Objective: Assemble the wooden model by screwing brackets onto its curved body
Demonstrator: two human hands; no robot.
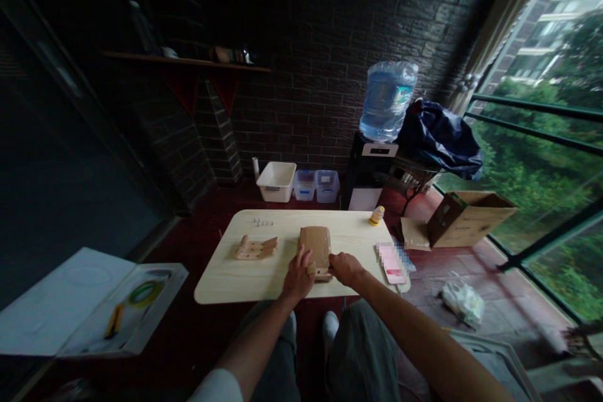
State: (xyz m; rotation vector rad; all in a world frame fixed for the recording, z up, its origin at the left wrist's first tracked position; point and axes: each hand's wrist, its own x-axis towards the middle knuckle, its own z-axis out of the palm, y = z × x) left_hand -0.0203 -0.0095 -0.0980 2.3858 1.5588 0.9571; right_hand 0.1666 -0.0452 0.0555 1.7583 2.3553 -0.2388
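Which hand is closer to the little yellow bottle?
Right. The right hand is nearer, left of the bottle; the left hand is farther left, at the brown block.

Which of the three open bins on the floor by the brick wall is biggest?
The leftmost one, the cream bin; the two bluish see-through bins to its right are smaller.

The blurred label on the water bottle [387, 103] cannot be read.

White box [94, 311], left (lid cut off).
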